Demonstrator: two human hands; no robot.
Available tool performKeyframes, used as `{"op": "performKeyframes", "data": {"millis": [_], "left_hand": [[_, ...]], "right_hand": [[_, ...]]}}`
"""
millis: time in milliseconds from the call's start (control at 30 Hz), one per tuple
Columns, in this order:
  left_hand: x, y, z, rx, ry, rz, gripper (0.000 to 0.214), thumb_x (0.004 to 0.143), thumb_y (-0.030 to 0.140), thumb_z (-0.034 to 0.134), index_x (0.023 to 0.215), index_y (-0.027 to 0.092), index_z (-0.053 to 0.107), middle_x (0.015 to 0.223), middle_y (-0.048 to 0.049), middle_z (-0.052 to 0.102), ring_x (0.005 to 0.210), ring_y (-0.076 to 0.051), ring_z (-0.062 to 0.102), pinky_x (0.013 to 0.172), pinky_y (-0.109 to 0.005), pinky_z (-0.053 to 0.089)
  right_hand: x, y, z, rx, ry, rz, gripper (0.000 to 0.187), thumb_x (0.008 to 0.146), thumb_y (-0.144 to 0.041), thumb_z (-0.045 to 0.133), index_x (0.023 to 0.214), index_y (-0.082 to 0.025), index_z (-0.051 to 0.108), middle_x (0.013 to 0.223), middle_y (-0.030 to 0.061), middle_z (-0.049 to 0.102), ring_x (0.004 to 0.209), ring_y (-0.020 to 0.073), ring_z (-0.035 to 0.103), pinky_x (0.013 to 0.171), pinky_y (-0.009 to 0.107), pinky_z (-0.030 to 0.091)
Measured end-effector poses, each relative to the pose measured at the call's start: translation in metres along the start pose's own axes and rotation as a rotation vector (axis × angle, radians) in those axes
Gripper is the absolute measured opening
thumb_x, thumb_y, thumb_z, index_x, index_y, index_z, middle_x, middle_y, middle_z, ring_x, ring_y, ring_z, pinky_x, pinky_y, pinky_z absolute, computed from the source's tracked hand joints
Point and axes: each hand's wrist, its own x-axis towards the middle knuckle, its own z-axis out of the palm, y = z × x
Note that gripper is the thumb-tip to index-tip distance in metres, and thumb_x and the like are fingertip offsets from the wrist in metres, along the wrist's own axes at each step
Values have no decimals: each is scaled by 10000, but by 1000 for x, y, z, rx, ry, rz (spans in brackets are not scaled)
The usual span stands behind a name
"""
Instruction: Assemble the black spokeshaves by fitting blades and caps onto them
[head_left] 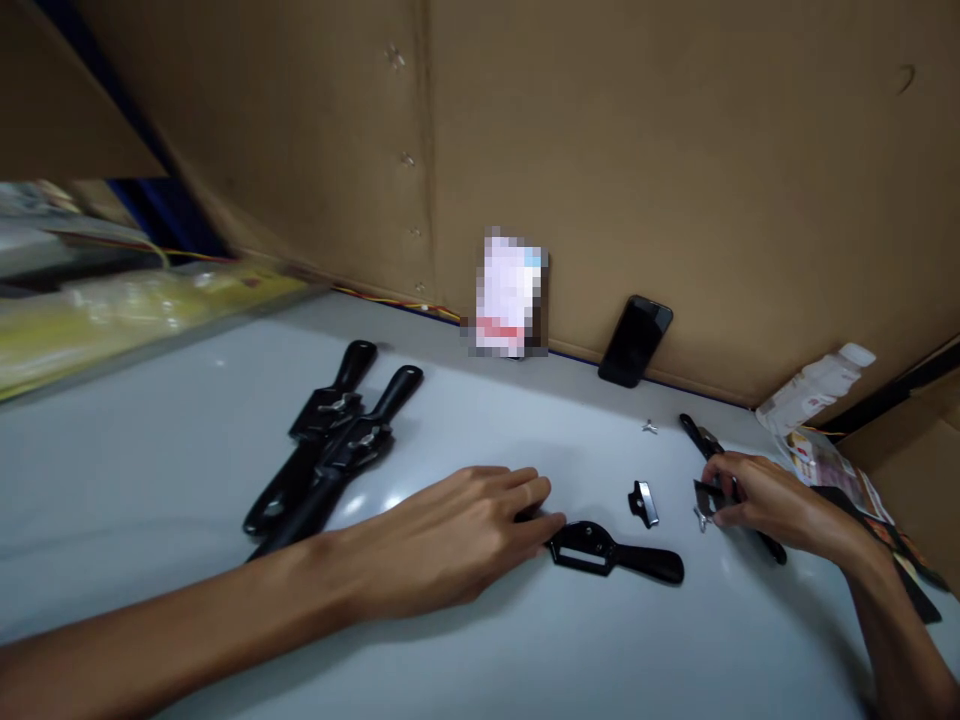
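My left hand is closed on one handle of a black spokeshave body, which lies flat with its slotted middle and other handle showing. To the right, my right hand pinches a small dark metal plate, apparently a spokeshave blade. A small silver wing screw is just below that plate. Beneath the right hand lies another black spokeshave, partly covered. Between the hands rests a black cap piece with a shiny edge. Another wing screw lies farther back.
Two assembled spokeshaves lie at left, partly behind my left forearm. A phone and a blurred-out upright item lean on the cardboard wall. A plastic bottle tilts at right. Yellow plastic-wrapped material lies far left.
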Motion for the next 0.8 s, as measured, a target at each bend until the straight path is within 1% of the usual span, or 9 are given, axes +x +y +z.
{"op": "performKeyframes", "data": {"millis": [167,267,333,367,433,500,567,667,800], "left_hand": [[-1,0,-1,-26,4,-1,244,991,106,496,1199,152,615,836,-36,571,699,-174,537,584,-299,415],[-3,-1,1,-28,1,6,245,1006,117,479,1210,149,611,850,-39,574,694,-168,533,585,-299,420],[-4,-1,1,-26,-1,9,254,1006,117,474,1220,146,607,863,-43,578,697,-169,536,592,-301,430],[-4,-1,1,-24,-2,10,253,1006,119,476,1221,145,607,865,-44,578,702,-171,539,594,-303,433],[-3,-1,0,-20,-1,10,236,1003,133,494,1208,145,611,853,-41,576,708,-176,543,592,-306,430],[-2,-1,-1,-14,4,13,221,996,137,508,1189,149,615,834,-37,572,705,-179,538,584,-304,419],[-1,-1,-1,-13,10,10,232,984,117,506,1185,154,614,833,-38,575,707,-179,534,581,-301,411],[0,0,-1,-16,7,-10,282,955,66,481,1185,160,614,853,-43,583,715,-181,538,580,-303,412],[1,1,-3,-13,-34,-19,241,967,95,491,1148,167,632,867,-48,588,718,-185,545,587,-320,420]], "right_hand": [[2,-14,7,18,45,0,231,703,-253,741,918,-225,663,938,38,691,848,223,634,724,300,416],[7,-22,5,51,70,-24,310,726,-335,779,998,-244,663,951,12,706,809,189,639,698,273,447],[13,-20,3,57,127,-4,326,815,-407,729,1099,-263,657,1021,11,715,858,180,654,723,260,475],[16,-16,2,45,176,30,323,880,-435,665,1152,-262,649,1070,29,712,899,186,658,756,269,486],[23,-7,4,-7,288,140,354,985,-448,511,1230,-221,627,1149,100,686,972,227,655,827,329,493],[29,1,10,-73,357,249,399,1014,-453,445,1211,-164,637,1148,172,657,960,280,657,826,397,494],[35,1,20,-122,381,302,416,1019,-454,429,1146,-127,653,1132,212,631,916,308,663,776,421,496],[41,-12,35,-150,406,260,419,1040,-423,373,1128,-113,640,1140,218,606,902,303,665,740,400,495],[42,-39,45,-103,415,59,395,1038,-428,398,1189,-149,633,1144,160,612,889,267,665,768,385,506]]}}
